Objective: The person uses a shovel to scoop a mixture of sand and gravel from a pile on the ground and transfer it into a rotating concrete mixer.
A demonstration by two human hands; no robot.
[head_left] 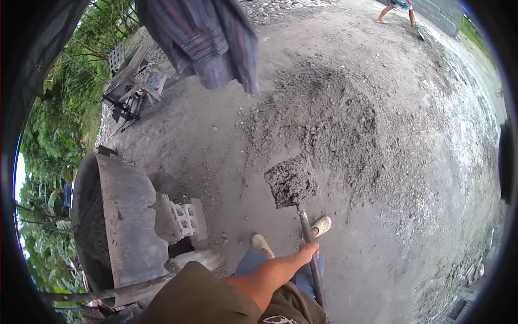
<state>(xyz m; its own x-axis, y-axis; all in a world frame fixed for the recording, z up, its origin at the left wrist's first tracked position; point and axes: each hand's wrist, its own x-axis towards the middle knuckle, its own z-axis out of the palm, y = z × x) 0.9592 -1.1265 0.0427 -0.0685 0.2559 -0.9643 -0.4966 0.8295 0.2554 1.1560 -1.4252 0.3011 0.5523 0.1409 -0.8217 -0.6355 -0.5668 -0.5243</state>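
Observation:
My left hand [308,252] is closed round the shaft of a shovel [311,237], a little below its blade. A thick load of wet grey gravel mix [292,182] covers the blade, which lies over the ground in front of my feet. The lower end of the shaft runs past my right leg to the bottom of the picture. My right hand is not in view. Just beyond the blade spreads a low heap of grey gravel mix [345,127].
A large metal drum [132,210] with grey material inside stands at my left, beside a pale hollow block [186,218]. A striped cloth [210,46] hangs overhead in front. Scrap wood [135,89] lies far left. Another person's legs [399,11] show at the far right.

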